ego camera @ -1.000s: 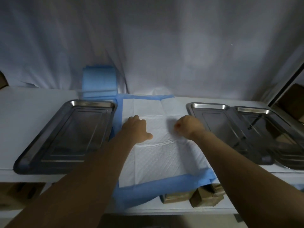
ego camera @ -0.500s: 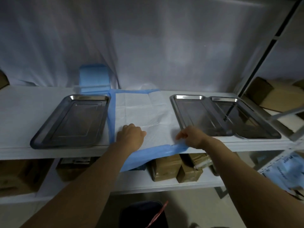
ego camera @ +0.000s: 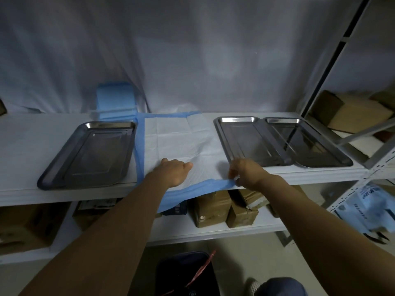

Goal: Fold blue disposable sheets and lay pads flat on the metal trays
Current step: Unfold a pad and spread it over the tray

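A white pad with a blue border [ego camera: 177, 144] lies spread on the white shelf between the metal trays. Its near blue edge hangs over the shelf front. My left hand [ego camera: 173, 173] presses flat on the pad near that front edge. My right hand [ego camera: 245, 173] pinches the pad's near right blue corner. One empty metal tray [ego camera: 64, 178] sits to the left of the pad. Two overlapping empty trays [ego camera: 220, 127] sit to the right. A stack of folded blue sheets [ego camera: 116, 103] leans against the back drape behind the left tray.
White drape hangs behind the shelf [ego camera: 25, 133]. Brown wrapped parcels [ego camera: 215, 208] and cardboard boxes stand on the lower shelf. A grey rack upright [ego camera: 329, 60] and more boxes are at the right. A dark bag [ego camera: 183, 274] sits on the floor below.
The view pulled back and down. Both hands slid from the pad's middle to its near edge. My right hand took hold of the blue corner.
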`<state>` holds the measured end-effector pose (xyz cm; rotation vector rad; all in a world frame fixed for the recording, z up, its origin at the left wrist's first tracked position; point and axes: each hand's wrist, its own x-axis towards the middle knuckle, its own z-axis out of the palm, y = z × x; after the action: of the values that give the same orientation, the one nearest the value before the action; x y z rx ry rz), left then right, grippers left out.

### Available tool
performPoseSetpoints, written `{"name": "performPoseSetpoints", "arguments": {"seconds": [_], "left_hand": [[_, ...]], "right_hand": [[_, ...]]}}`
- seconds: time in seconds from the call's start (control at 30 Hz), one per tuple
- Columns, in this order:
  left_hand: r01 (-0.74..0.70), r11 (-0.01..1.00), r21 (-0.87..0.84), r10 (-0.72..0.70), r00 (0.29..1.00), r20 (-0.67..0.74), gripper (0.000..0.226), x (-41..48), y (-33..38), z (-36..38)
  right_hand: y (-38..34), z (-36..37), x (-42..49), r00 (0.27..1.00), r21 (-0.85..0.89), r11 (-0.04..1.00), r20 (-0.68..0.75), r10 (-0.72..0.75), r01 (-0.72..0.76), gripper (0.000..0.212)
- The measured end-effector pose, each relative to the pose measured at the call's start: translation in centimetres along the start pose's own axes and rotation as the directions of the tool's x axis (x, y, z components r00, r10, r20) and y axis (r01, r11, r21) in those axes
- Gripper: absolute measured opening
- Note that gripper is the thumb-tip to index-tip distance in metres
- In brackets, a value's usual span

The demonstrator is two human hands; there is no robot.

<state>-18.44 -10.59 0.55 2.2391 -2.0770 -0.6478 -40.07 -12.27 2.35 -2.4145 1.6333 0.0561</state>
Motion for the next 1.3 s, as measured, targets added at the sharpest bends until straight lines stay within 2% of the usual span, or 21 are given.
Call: {"name": "performPoseSetpoints", "arguments": {"seconds": [0.1, 0.2, 0.3, 0.37, 0.43, 0.5, 0.53, 0.6, 0.63, 0.67, 0.73, 0.8, 0.9, 1.0, 1.1, 1.2, 1.3], "left_hand": [[-0.002, 0.999, 0.034, 0.002, 1.000, 0.000, 0.051, -0.4, 0.3, -0.3], [-0.002, 1.000, 0.026, 0.002, 1.000, -0.004, 0.047, -0.3, 0.2, -0.3], [-0.003, 1.000, 0.018, 0.003, 1.000, -0.006, 0.045, -0.1, 0.1, -0.2], [-0.024, 0.998, 0.050, 0.024, 1.000, -0.003, 0.045, 0.0, -0.1, -0.1], [-0.028, 0.998, 0.062, 0.028, 1.000, 0.004, 0.048, 0.0, -0.2, -0.1], [-0.031, 0.999, 0.035, 0.031, 0.999, -0.007, 0.048, -0.3, -0.1, -0.1], [-0.019, 1.000, -0.005, 0.019, 1.000, -0.022, 0.044, -0.4, 0.1, 0.0], [-0.022, 0.998, -0.066, 0.019, 0.999, -0.051, 0.036, -0.6, 0.4, 0.1], [-0.018, 0.997, -0.079, 0.013, 0.998, -0.058, 0.036, -0.7, 0.4, 0.0], [-0.012, 0.997, -0.081, 0.007, 0.998, -0.060, 0.037, -0.7, 0.4, 0.1], [-0.043, 0.998, -0.037, 0.041, 0.998, -0.052, 0.040, -0.9, 0.2, 0.1], [-0.059, 0.998, 0.023, 0.060, 0.998, -0.026, 0.044, -1.0, 0.0, 0.4], [-0.056, 0.998, 0.024, 0.056, 0.998, -0.017, 0.047, -0.8, 0.0, 0.4], [-0.044, 0.998, -0.040, 0.042, 0.998, -0.041, 0.045, -0.8, 0.1, 0.4], [-0.048, 0.999, -0.021, 0.047, 0.998, -0.033, 0.044, -0.8, -0.1, 0.6], [-0.073, 0.995, 0.071, 0.073, 0.997, 0.004, 0.049, -0.6, -0.4, 0.7], [-0.091, 0.988, 0.126, 0.089, 0.996, 0.026, 0.049, -0.4, -0.6, 0.9]], "right_hand": [[0.3, 0.3, 0.1, 1.000, -0.046, 0.999, 0.006, 0.016, -0.015, 0.026], [0.4, 1.0, 0.2, 0.998, -0.128, 0.991, -0.060, -0.034, 0.026, 0.033], [0.4, 1.2, 0.1, 0.995, -0.201, 0.978, -0.068, -0.072, 0.057, 0.020], [0.1, 0.8, 0.1, 0.994, -0.101, 0.994, -0.095, -0.062, 0.052, 0.013], [-0.6, 0.1, -0.2, 0.983, 0.163, 0.987, -0.183, 0.032, -0.002, 0.013], [-1.3, -0.3, -0.7, 0.930, 0.469, 0.880, -0.289, 0.227, -0.069, 0.022], [-1.5, -0.2, -1.0, 0.879, 0.544, 0.835, -0.358, 0.315, -0.078, 0.020], [-1.8, 0.6, -1.6, 0.784, 0.447, 0.887, -0.508, 0.356, -0.113, 0.010], [-2.0, 1.4, -2.0, 0.769, 0.352, 0.927, -0.552, 0.321, -0.134, 0.008], [-2.1, 2.2, -2.3, 0.772, 0.284, 0.947, -0.563, 0.294, -0.153, 0.008], [-2.0, 3.6, -2.6, 0.788, 0.263, 0.942, -0.524, 0.322, -0.209, 0.007], [-1.7, 4.2, -2.7, 0.792, 0.285, 0.927, -0.493, 0.360, -0.244, 0.006], [-1.8, 4.2, -2.4, 0.792, 0.416, 0.895, -0.488, 0.367, -0.158, 0.009], [-2.4, 4.2, -2.1, 0.745, 0.635, 0.759, -0.436, 0.505, -0.144, 0.014], [-2.8, 4.9, -2.1, 0.652, 0.762, 0.610, -0.351, 0.672, -0.219, 0.007], [-3.4, 5.7, -2.4, 0.592, 0.655, 0.693, -0.441, 0.675, -0.302, 0.004], [-3.4, 6.7, -2.5, 0.652, 0.579, 0.770, -0.479, 0.588, -0.269, 0.013]]}}
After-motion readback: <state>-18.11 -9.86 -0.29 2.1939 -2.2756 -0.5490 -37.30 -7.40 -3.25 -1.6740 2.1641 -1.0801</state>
